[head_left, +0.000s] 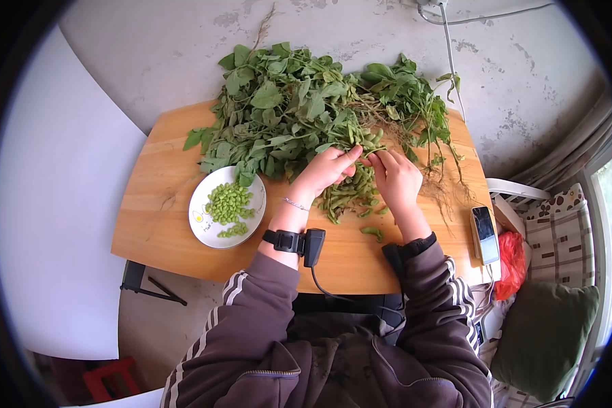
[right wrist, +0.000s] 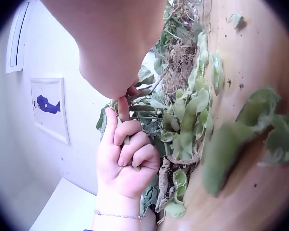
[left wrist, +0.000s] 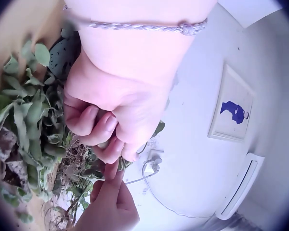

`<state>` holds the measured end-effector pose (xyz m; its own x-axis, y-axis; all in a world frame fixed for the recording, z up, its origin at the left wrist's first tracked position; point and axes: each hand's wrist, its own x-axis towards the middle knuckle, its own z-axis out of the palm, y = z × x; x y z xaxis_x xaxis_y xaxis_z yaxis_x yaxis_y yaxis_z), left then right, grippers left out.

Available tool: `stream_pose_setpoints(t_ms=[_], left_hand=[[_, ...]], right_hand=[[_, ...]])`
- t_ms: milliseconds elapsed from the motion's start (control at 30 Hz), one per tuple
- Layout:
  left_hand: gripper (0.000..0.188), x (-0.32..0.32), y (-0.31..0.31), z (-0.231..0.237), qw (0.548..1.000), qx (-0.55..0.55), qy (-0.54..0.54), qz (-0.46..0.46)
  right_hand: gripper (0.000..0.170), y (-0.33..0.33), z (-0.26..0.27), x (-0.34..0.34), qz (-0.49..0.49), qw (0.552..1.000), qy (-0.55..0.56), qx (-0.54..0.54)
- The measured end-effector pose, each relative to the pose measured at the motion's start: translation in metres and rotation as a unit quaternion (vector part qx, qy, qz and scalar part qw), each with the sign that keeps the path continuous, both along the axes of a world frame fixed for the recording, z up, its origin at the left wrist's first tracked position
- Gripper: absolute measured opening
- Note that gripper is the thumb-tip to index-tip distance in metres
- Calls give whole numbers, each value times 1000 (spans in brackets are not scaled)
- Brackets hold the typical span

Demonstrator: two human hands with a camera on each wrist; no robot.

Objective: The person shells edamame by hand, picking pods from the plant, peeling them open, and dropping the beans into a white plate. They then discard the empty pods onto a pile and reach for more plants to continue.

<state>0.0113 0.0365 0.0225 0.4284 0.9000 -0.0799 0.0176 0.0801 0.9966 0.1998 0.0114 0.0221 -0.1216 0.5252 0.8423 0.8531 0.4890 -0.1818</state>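
My left hand point(head_left: 328, 170) curls its fingers round green pods, bits of which show between the fingers of the left hand point(right wrist: 130, 166) in the right wrist view. The right hand point(head_left: 397, 178) meets it at the fingertips, pinching the end of a thin green pod; the hands hide most of this pod. Beneath and beside them lies a heap of green pods point(head_left: 347, 197). Left of the hands, a white plate point(head_left: 198, 230) holds shelled green beans point(head_left: 228, 202). In the left wrist view, the right hand point(left wrist: 108, 207) touches the left hand's fingertips.
Leafy plants point(head_left: 272, 109) with roots cover the back of the wooden table point(head_left: 153, 177). A loose pod point(head_left: 372, 233) lies near the front. At the right edge is a phone point(head_left: 484, 235), with a red bag point(head_left: 511, 265) and a green cushion point(head_left: 547, 336) beyond.
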Motion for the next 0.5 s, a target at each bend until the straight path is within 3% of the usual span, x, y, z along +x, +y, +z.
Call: stream_pose_setpoints(t_ms=[133, 233, 333, 500], left_hand=[[67, -3, 3, 1, 993, 10, 112, 22], [69, -1, -1, 7, 993, 36, 111, 24], [68, 0, -7, 16, 994, 48, 92, 20], [51, -1, -3, 9, 995, -23, -80, -51]], right_hand=[[18, 0, 2, 4, 1, 1000, -23, 5], [18, 1, 2, 6, 2, 999, -37, 9], [16, -2, 5, 5, -1, 999, -36, 15], [13, 0, 6, 3, -9, 1000, -16, 20]])
